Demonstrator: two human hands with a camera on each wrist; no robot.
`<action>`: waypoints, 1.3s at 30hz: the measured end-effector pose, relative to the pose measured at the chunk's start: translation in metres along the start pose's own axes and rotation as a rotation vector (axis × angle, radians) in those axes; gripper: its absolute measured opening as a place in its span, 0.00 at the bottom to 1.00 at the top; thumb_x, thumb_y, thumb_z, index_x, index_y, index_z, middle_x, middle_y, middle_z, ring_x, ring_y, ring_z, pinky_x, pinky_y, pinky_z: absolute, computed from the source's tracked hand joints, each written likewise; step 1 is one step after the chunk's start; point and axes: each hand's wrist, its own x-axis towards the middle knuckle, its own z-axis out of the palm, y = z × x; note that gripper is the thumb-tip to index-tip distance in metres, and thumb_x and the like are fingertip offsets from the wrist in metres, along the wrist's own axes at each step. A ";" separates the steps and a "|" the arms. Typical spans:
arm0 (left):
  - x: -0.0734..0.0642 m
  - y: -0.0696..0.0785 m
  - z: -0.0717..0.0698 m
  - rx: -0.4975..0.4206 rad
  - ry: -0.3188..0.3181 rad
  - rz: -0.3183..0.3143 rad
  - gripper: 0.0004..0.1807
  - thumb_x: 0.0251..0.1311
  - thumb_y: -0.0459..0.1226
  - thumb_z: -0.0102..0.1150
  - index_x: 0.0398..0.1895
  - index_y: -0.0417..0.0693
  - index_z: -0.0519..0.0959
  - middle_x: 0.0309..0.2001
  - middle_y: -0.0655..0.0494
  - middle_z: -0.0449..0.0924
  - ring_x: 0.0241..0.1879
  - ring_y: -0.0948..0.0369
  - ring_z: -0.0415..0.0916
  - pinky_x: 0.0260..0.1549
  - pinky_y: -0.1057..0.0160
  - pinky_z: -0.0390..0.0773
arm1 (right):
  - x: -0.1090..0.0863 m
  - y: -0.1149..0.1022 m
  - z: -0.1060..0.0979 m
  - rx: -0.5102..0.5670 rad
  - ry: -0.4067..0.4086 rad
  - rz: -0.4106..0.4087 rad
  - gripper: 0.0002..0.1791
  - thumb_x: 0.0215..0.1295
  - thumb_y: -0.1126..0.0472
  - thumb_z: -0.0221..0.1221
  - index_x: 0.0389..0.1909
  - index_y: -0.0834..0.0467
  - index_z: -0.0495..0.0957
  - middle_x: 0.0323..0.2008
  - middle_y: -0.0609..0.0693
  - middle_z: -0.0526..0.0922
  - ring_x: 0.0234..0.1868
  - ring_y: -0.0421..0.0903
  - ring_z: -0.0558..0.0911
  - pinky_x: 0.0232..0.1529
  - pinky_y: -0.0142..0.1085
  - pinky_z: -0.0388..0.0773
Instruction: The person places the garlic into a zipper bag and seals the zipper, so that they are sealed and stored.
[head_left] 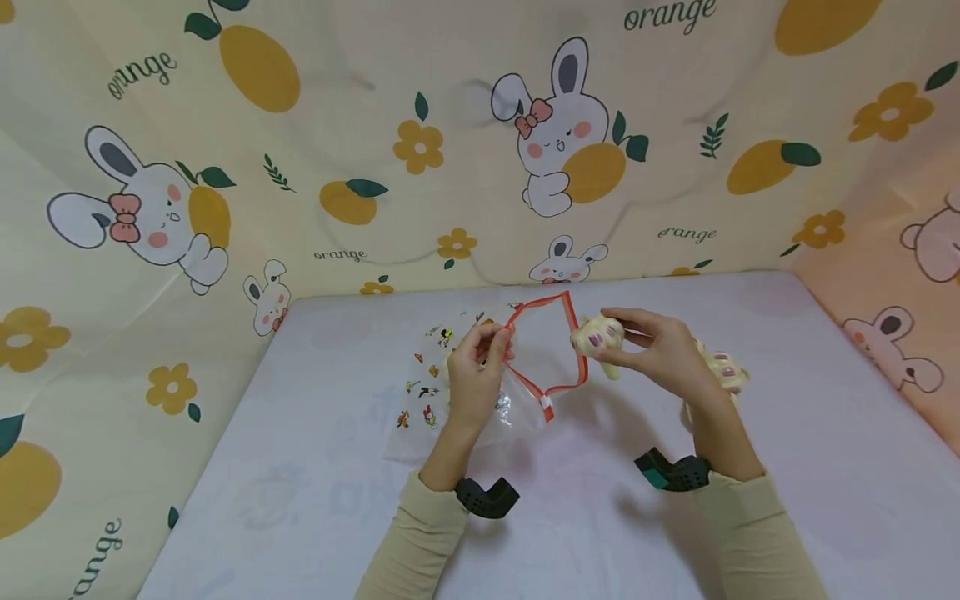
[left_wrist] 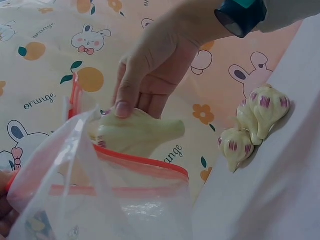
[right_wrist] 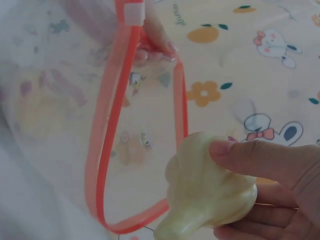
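Note:
My left hand (head_left: 477, 367) pinches the red zip rim of a clear plastic zip bag (right_wrist: 95, 165) printed with small cartoon figures. The bag's mouth gapes toward the right, with a white slider (head_left: 546, 402) on its lower edge. In my right hand (head_left: 663, 350) is a toy garlic bulb (right_wrist: 210, 185), cream with purple patches, gripped between thumb and fingers right at the bag's mouth. Through the bag's film in the right wrist view, a blurred yellowish shape with purplish patches shows faintly.
More garlic bulbs (left_wrist: 262, 112) lie together on the white tabletop (head_left: 300, 500), behind my right wrist in the head view. A cloth with rabbits and oranges (head_left: 450, 67) hangs around the table's back and sides. Dark wrist cameras (head_left: 487, 497) sit on both wrists.

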 end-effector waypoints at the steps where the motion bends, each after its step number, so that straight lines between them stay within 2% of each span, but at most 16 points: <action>1: 0.000 0.000 0.000 -0.001 0.000 0.001 0.13 0.68 0.37 0.54 0.40 0.32 0.78 0.31 0.37 0.81 0.29 0.67 0.76 0.33 0.74 0.83 | 0.000 0.000 0.001 0.005 0.005 0.000 0.33 0.55 0.57 0.70 0.62 0.61 0.72 0.61 0.62 0.77 0.60 0.61 0.78 0.54 0.36 0.79; 3: 0.000 0.000 0.000 -0.004 -0.004 -0.002 0.13 0.68 0.37 0.53 0.40 0.32 0.78 0.31 0.37 0.81 0.29 0.66 0.76 0.33 0.74 0.83 | 0.001 -0.001 0.002 0.017 0.009 0.002 0.33 0.55 0.58 0.69 0.62 0.62 0.72 0.61 0.62 0.77 0.60 0.61 0.78 0.53 0.29 0.79; 5: 0.000 -0.001 0.000 -0.005 -0.005 -0.005 0.13 0.68 0.38 0.54 0.40 0.33 0.78 0.31 0.37 0.81 0.29 0.63 0.77 0.33 0.74 0.83 | 0.001 -0.001 0.004 0.025 0.011 0.001 0.33 0.55 0.58 0.69 0.62 0.62 0.72 0.61 0.62 0.77 0.60 0.61 0.78 0.53 0.28 0.79; 7: 0.000 0.000 0.001 -0.003 -0.004 -0.008 0.13 0.68 0.38 0.54 0.40 0.33 0.78 0.32 0.38 0.81 0.29 0.62 0.78 0.34 0.74 0.83 | 0.002 -0.001 0.005 0.035 0.012 -0.001 0.32 0.55 0.59 0.69 0.61 0.62 0.73 0.61 0.62 0.77 0.60 0.60 0.79 0.51 0.20 0.77; 13: 0.000 0.001 -0.001 0.007 0.009 -0.014 0.12 0.67 0.37 0.55 0.39 0.33 0.79 0.31 0.38 0.82 0.29 0.57 0.79 0.34 0.74 0.82 | 0.004 -0.002 0.012 0.066 0.016 -0.022 0.31 0.55 0.60 0.69 0.61 0.63 0.73 0.60 0.62 0.77 0.59 0.60 0.79 0.52 0.23 0.78; 19: 0.000 0.002 -0.002 0.004 -0.001 -0.024 0.13 0.68 0.38 0.54 0.39 0.33 0.79 0.32 0.38 0.82 0.30 0.54 0.79 0.34 0.75 0.83 | 0.006 -0.002 0.020 0.089 0.028 -0.036 0.31 0.54 0.60 0.70 0.60 0.62 0.74 0.59 0.61 0.78 0.58 0.58 0.80 0.51 0.20 0.78; 24: 0.000 -0.001 -0.001 0.001 -0.009 -0.027 0.13 0.68 0.38 0.54 0.40 0.33 0.78 0.32 0.38 0.82 0.30 0.55 0.79 0.34 0.73 0.83 | 0.006 -0.004 0.025 0.111 0.061 -0.050 0.30 0.54 0.63 0.70 0.59 0.64 0.75 0.58 0.63 0.79 0.57 0.59 0.81 0.50 0.19 0.78; 29: 0.001 0.001 0.000 0.000 -0.010 -0.012 0.13 0.68 0.37 0.54 0.39 0.32 0.78 0.31 0.37 0.81 0.30 0.56 0.79 0.34 0.73 0.83 | 0.008 -0.004 0.031 0.164 0.098 -0.069 0.30 0.52 0.66 0.70 0.58 0.66 0.75 0.57 0.64 0.79 0.51 0.36 0.83 0.48 0.16 0.76; 31: 0.000 0.002 0.000 0.004 -0.007 -0.012 0.13 0.68 0.37 0.54 0.39 0.32 0.78 0.31 0.37 0.82 0.30 0.56 0.79 0.34 0.74 0.83 | 0.008 -0.004 0.034 0.172 0.103 -0.063 0.30 0.52 0.66 0.70 0.58 0.65 0.75 0.58 0.64 0.79 0.50 0.33 0.82 0.49 0.16 0.76; 32: 0.000 0.002 0.000 0.004 -0.005 -0.014 0.13 0.68 0.37 0.54 0.39 0.32 0.78 0.32 0.37 0.82 0.30 0.56 0.79 0.34 0.74 0.82 | 0.009 -0.004 0.035 0.178 0.103 -0.060 0.30 0.52 0.66 0.70 0.58 0.66 0.75 0.58 0.64 0.79 0.51 0.35 0.83 0.49 0.16 0.76; 36: 0.000 0.003 -0.001 -0.003 -0.005 -0.024 0.13 0.67 0.37 0.54 0.40 0.32 0.78 0.32 0.35 0.81 0.30 0.58 0.79 0.34 0.76 0.82 | 0.009 -0.005 0.039 0.179 0.084 -0.048 0.30 0.53 0.65 0.70 0.59 0.65 0.74 0.58 0.64 0.79 0.57 0.56 0.81 0.51 0.20 0.78; 39: 0.000 0.004 0.000 -0.011 -0.009 -0.021 0.12 0.67 0.37 0.54 0.40 0.32 0.78 0.32 0.33 0.81 0.29 0.62 0.78 0.34 0.76 0.82 | 0.009 -0.005 0.041 0.168 0.065 -0.038 0.30 0.54 0.64 0.70 0.59 0.64 0.74 0.58 0.63 0.78 0.58 0.59 0.80 0.53 0.27 0.79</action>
